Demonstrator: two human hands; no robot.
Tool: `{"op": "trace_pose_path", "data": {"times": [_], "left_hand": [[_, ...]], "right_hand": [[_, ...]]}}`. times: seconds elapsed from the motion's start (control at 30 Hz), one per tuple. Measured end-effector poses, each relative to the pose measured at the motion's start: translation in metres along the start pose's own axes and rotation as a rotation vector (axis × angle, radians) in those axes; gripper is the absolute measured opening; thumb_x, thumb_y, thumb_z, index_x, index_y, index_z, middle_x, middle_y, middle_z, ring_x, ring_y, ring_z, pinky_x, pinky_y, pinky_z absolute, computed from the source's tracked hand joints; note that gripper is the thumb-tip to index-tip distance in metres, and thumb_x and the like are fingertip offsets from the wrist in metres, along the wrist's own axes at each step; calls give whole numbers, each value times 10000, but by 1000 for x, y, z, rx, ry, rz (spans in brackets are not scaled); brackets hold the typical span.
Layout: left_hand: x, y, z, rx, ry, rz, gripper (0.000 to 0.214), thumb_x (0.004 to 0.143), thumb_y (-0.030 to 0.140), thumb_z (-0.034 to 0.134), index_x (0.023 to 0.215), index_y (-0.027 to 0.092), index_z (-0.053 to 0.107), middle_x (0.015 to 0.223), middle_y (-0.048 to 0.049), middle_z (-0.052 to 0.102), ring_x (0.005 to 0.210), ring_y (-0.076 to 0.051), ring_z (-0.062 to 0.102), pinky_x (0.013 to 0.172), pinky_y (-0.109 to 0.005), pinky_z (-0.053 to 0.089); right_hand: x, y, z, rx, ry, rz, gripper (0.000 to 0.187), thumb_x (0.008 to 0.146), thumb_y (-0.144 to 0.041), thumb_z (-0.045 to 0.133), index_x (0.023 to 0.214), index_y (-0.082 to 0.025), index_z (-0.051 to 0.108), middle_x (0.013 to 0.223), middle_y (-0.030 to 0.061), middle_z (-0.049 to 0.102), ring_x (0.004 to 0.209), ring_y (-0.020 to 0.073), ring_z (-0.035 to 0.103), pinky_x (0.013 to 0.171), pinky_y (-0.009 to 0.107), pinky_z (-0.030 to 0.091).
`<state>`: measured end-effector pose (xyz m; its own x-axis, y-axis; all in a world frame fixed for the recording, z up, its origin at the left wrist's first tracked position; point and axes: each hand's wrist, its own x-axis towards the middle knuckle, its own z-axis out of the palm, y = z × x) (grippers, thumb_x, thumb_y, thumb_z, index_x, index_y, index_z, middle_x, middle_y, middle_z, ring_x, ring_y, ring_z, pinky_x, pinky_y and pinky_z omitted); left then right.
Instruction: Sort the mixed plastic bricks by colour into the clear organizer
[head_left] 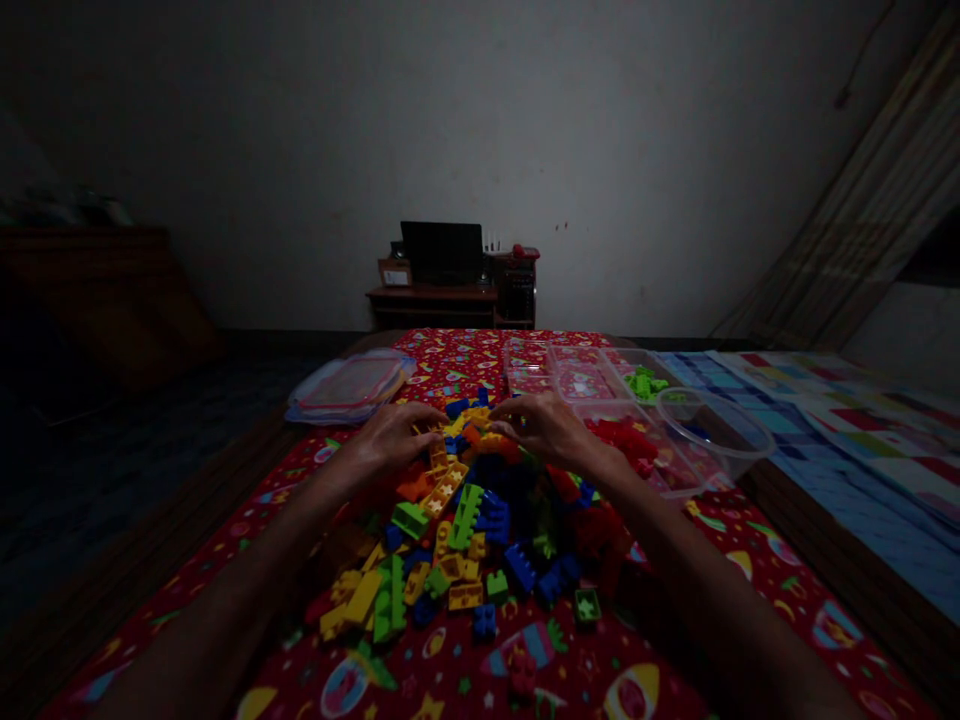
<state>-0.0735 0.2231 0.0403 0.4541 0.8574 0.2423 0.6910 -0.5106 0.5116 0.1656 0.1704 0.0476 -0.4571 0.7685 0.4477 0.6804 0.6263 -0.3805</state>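
Observation:
A heap of plastic building bricks in yellow, green, blue, orange and red lies on a red patterned tablecloth. At the heap's far left side is my left hand, its thumb and fingers bent around a yellow brick, mostly hidden by them. My right hand reaches over the far right of the heap with fingers curved and apart, close to yellow bricks. I see nothing held in it. Both forearms frame the pile, and shadow darkens its right part.
To the right stand clear plastic containers; one compartment holds green bricks, another red bricks. A round clear tub has something blue inside. Stacked lids lie at the left. A monitor stands by the wall.

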Motion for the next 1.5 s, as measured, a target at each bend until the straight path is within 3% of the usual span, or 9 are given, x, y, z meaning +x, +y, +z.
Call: {"op": "trace_pose_path", "data": {"times": [0.17, 0.27, 0.4, 0.57, 0.8, 0.97, 1.13, 1.23, 1.5], "left_hand": [[-1, 4, -5, -3, 143, -23, 350, 682, 430, 629, 948, 227, 730, 939, -48, 731, 780, -225, 664, 738, -322, 531], [-3, 5, -7, -53, 213, -13, 377, 709, 451, 622, 994, 222, 716, 995, -46, 721, 829, -218, 658, 768, -317, 528], [-2, 4, -6, -198, 183, -53, 434, 695, 487, 640, 1015, 200, 704, 973, -49, 722, 852, -222, 660, 765, -308, 532], [0, 2, -2, -358, 113, -110, 521, 666, 544, 660, 1034, 177, 693, 937, -68, 723, 862, -243, 666, 742, -324, 542], [-2, 9, 3, -408, 94, -151, 556, 605, 583, 693, 980, 172, 704, 918, -73, 725, 834, -250, 669, 704, -331, 543], [-2, 12, 4, -403, 82, -172, 586, 597, 587, 699, 992, 155, 697, 890, -76, 725, 814, -251, 669, 673, -319, 536], [-6, 31, 7, -403, 137, -135, 529, 619, 574, 684, 964, 173, 702, 907, -58, 723, 805, -243, 661, 663, -317, 544], [-9, 41, 12, -388, 146, -75, 464, 655, 552, 664, 942, 190, 706, 938, -50, 718, 814, -234, 658, 681, -312, 549], [-10, 35, 18, -285, 12, 58, 447, 733, 490, 598, 1078, 211, 658, 1046, -56, 690, 922, -229, 648, 787, -335, 529]], "right_hand": [[0, 18, -25, -74, 90, 154, 196, 819, -202, 589, 953, -150, 722, 761, 54, 687, 628, 106, 560, 584, 216, 367], [0, 35, -32, 94, 71, 253, 201, 795, -196, 582, 929, -156, 727, 804, 44, 703, 661, 112, 587, 588, 211, 412], [-2, 55, -39, 286, 6, 299, 200, 779, -222, 585, 884, -126, 726, 771, 43, 701, 631, 107, 584, 569, 207, 435], [-9, 81, -52, 102, 144, 422, 187, 776, -243, 593, 835, -122, 722, 703, 48, 686, 574, 101, 578, 516, 192, 420], [-23, 119, -60, -8, 354, 730, 443, 775, -156, 567, 1212, -88, 597, 1030, 179, 681, 632, 142, 656, 596, 255, 510], [-14, 86, -65, 163, 286, 589, 364, 851, -190, 507, 1177, -61, 606, 987, 165, 682, 726, 162, 666, 606, 248, 514], [-2, 15, -42, 180, -70, 209, 318, 898, -362, 499, 897, -119, 704, 719, 47, 660, 612, 109, 564, 530, 207, 388], [0, -11, -24, 143, -208, 116, 269, 882, -333, 536, 873, -121, 702, 613, 2, 593, 540, 72, 476, 503, 201, 304], [2, 10, -34, 173, -178, 277, 214, 787, -182, 523, 721, -105, 711, 562, 10, 595, 505, 87, 499, 481, 210, 307]]}}
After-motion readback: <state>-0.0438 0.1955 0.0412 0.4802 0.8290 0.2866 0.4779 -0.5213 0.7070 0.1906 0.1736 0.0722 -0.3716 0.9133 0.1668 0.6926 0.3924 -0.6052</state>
